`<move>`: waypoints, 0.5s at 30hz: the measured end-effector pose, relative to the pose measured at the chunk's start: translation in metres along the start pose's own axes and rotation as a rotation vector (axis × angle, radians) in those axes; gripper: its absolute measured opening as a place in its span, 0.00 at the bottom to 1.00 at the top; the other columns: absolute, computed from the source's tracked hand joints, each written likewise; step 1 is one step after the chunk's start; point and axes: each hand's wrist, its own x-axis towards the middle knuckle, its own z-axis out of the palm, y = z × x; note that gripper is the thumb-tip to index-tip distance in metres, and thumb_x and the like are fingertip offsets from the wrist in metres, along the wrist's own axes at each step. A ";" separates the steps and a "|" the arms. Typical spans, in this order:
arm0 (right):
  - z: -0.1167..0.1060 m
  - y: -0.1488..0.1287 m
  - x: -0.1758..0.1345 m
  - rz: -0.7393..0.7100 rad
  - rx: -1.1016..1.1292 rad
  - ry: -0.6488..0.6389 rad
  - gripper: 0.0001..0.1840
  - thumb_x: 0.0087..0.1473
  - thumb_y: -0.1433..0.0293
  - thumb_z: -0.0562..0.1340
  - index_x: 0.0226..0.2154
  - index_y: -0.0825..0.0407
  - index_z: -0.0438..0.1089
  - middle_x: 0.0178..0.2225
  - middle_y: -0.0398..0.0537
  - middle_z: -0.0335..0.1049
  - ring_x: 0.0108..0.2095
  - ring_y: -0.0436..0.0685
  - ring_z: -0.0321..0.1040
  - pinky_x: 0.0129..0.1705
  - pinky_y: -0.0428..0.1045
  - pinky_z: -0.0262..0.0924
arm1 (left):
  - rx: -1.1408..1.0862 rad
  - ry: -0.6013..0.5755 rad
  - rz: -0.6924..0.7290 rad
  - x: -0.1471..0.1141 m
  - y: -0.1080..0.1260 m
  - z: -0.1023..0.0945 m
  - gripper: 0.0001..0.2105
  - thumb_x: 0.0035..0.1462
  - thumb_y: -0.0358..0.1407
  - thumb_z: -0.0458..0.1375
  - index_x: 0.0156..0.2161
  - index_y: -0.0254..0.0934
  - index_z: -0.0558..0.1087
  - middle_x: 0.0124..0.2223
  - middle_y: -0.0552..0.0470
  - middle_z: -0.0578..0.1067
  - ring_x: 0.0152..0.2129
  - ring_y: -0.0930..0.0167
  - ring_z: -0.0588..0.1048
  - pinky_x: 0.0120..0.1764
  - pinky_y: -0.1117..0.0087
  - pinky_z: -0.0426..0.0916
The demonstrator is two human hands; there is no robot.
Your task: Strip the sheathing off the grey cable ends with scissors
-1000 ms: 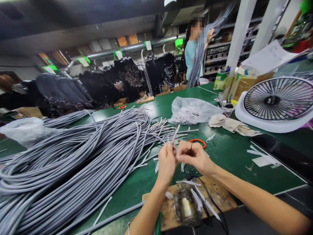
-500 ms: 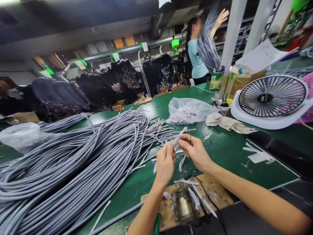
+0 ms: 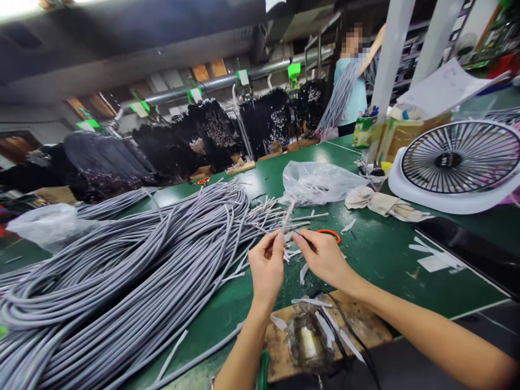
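My left hand (image 3: 267, 262) is closed in a pinch around a pale, whitish cable end (image 3: 289, 210) that sticks up above the thumb. Just beside it my right hand (image 3: 325, 257) has its fingertips pressed together close to the left fingers; whatever they grip is too small to make out. To the left lies a large bundle of grey cables (image 3: 170, 265), their pale ends (image 3: 270, 211) pointing toward my hands. An orange scissors handle (image 3: 332, 235) shows behind my right hand. White strips (image 3: 304, 273) are scattered under and around both hands.
A stained wooden board (image 3: 365, 319) with a metal pot (image 3: 311, 341) and black cords sits in front of me. Behind my hands lie a clear plastic bag (image 3: 319, 181) and gloves (image 3: 382, 205); a fan (image 3: 455, 162) stands right. A co-worker (image 3: 351, 92) carries grey cables.
My right fingers have moved left and down slightly, and the cable end stands more upright. The orange handle has come into view. The co-worker has turned and lowered the cables.
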 end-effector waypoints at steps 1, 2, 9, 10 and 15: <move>0.000 -0.001 -0.001 -0.020 -0.013 -0.012 0.17 0.59 0.65 0.48 0.24 0.52 0.62 0.21 0.41 0.61 0.20 0.48 0.53 0.26 0.45 0.44 | 0.009 0.006 0.005 0.000 0.000 0.000 0.12 0.52 0.40 0.56 0.35 0.32 0.73 0.20 0.58 0.60 0.16 0.80 0.56 0.19 0.79 0.53; 0.000 -0.001 -0.001 -0.031 -0.024 -0.019 0.17 0.59 0.65 0.47 0.23 0.52 0.62 0.21 0.41 0.62 0.21 0.48 0.53 0.26 0.45 0.44 | 0.011 0.009 0.005 -0.001 0.000 0.000 0.12 0.52 0.40 0.56 0.35 0.32 0.73 0.20 0.58 0.61 0.16 0.80 0.57 0.19 0.79 0.54; -0.001 0.000 0.001 -0.019 0.034 -0.007 0.19 0.60 0.65 0.47 0.21 0.54 0.62 0.18 0.41 0.61 0.20 0.47 0.53 0.24 0.44 0.45 | 0.033 -0.026 -0.014 -0.002 0.002 0.004 0.11 0.51 0.40 0.57 0.33 0.32 0.74 0.20 0.56 0.67 0.14 0.79 0.61 0.20 0.77 0.58; -0.001 0.000 0.002 -0.008 0.055 -0.003 0.20 0.60 0.65 0.47 0.21 0.54 0.63 0.18 0.41 0.60 0.19 0.47 0.53 0.24 0.44 0.45 | 0.058 -0.031 -0.008 -0.002 0.003 0.005 0.11 0.50 0.40 0.57 0.34 0.32 0.74 0.20 0.55 0.68 0.15 0.79 0.62 0.21 0.77 0.60; -0.004 0.001 0.001 -0.050 0.052 0.064 0.18 0.59 0.67 0.49 0.22 0.55 0.64 0.17 0.40 0.61 0.18 0.46 0.54 0.23 0.44 0.46 | 0.242 -0.043 0.085 -0.005 0.002 0.004 0.11 0.51 0.38 0.56 0.35 0.33 0.75 0.29 0.50 0.75 0.23 0.73 0.71 0.26 0.75 0.64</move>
